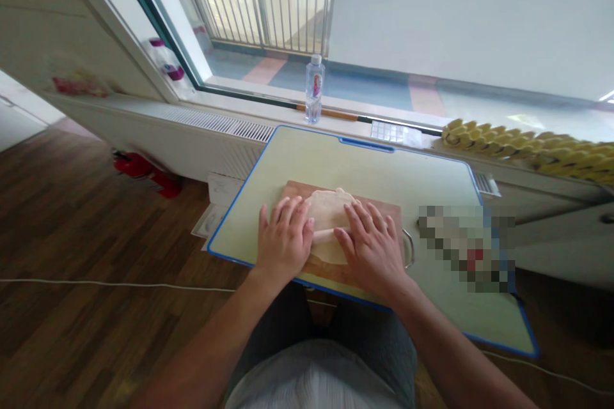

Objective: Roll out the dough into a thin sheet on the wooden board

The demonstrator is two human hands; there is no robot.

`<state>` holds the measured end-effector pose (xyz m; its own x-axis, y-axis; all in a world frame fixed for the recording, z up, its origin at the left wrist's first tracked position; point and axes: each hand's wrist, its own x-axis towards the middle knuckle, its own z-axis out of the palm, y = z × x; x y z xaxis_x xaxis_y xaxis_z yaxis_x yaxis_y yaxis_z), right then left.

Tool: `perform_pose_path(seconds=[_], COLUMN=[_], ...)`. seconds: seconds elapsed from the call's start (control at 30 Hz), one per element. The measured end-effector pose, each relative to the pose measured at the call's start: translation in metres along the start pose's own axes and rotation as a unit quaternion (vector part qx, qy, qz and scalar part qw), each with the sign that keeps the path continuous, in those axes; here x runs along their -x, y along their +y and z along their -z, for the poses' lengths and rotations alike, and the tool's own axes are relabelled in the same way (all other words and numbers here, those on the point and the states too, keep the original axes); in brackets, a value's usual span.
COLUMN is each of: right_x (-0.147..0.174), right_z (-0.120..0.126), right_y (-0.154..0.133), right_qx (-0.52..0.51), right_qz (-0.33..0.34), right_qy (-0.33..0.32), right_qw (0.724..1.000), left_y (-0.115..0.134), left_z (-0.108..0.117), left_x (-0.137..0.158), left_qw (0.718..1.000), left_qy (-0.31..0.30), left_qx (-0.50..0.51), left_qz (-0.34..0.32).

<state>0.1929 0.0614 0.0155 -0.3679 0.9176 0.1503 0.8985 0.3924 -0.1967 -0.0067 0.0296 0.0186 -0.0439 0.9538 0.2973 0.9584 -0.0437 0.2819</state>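
Observation:
A pale rolling pin lies across a flattened sheet of dough on a wooden cutting board. My left hand rests palm down over the pin's left end, fingers stretched forward across the board's left side. Over the right end lies my right hand, its fingers spread and reaching forward past the dough's right edge. Both thumbs point inward along the pin. The pin's two ends are hidden beneath my hands. A metal handle sticks out at the board's right side.
The board stands on a pale green table with a blue rim. A blurred-out item lies at its right. Behind, the windowsill bears a clear bottle and yellow egg trays. A cable runs along the floor.

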Motion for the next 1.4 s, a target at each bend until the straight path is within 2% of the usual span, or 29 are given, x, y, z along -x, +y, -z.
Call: perform_pose_path(seconds=[0.1, 0.2, 0.5, 0.67, 0.87, 1.1, 1.27, 1.4], right_x=[0.005, -0.004, -0.068, -0.088, -0.070, -0.032, -0.037, -0.052], right_z=[-0.001, -0.002, -0.005, -0.003, 0.002, 0.010, 0.001, -0.003], right_y=[-0.001, -0.002, -0.002, -0.004, -0.006, -0.014, -0.016, -0.015], right_qx=[-0.003, 0.003, 0.036, 0.040, 0.053, 0.048, 0.052, 0.046], right_qz=[-0.010, -0.007, 0.002, -0.008, -0.001, 0.048, 0.031, 0.027], right_qy=[0.003, 0.004, -0.011, -0.043, -0.036, -0.025, -0.045, -0.051], right_qw=[1.000, 1.000, 0.999, 0.998, 0.998, 0.997, 0.997, 0.997], left_y=[-0.001, -0.006, -0.026, -0.036, -0.032, -0.023, -0.014, -0.015], left_z=[0.000, -0.003, -0.012, -0.016, -0.015, -0.012, -0.010, -0.012], left_x=[0.010, 0.004, -0.054, -0.075, -0.061, -0.051, -0.046, -0.040], left_qw=[1.000, 0.999, 0.999, 0.999, 0.999, 0.998, 0.998, 0.999], left_qy=[0.013, 0.017, 0.020, -0.010, -0.017, 0.008, 0.035, 0.025], left_qx=[-0.004, -0.005, -0.013, -0.019, -0.017, -0.014, -0.026, -0.028], left_qz=[0.016, 0.028, 0.044, 0.048, 0.027, 0.055, 0.050, 0.016])
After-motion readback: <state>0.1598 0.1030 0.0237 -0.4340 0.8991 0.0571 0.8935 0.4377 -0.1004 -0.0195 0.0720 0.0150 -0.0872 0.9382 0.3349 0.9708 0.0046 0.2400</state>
